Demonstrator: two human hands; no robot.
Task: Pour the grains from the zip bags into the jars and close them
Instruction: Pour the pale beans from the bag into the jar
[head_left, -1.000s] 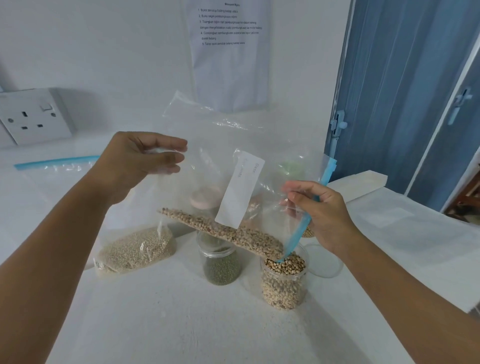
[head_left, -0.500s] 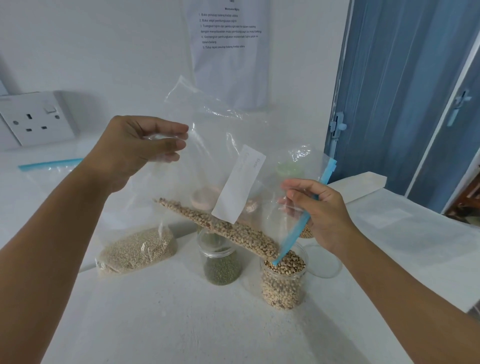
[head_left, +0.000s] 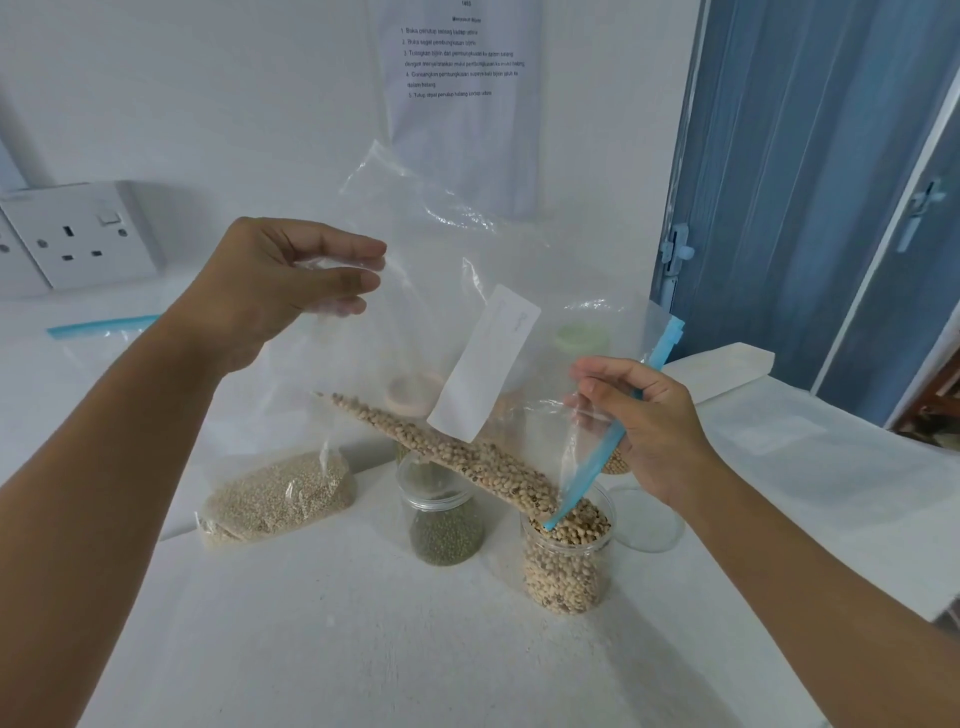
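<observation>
A clear zip bag is held tilted over the white table, its blue zip strip dipping into the mouth of an open clear round jar nearly full of pale beans with dark eyes; a band of the same beans lies along the bag's lower fold. The left hand pinches the bag's upper corner between thumb and fingers; the right hand grips the bag at the zip end. A blank-looking white label is stuck on the bag. Left of the bean jar stands 1 clear jar of small green grains, and nearer the table's left edge lies a zip bag of fine pale grain. A clear round lid rests just right of the bean jar. A printed sheet with steps numbered 1 to 5 hangs on the wall, too small to read surely.
</observation>
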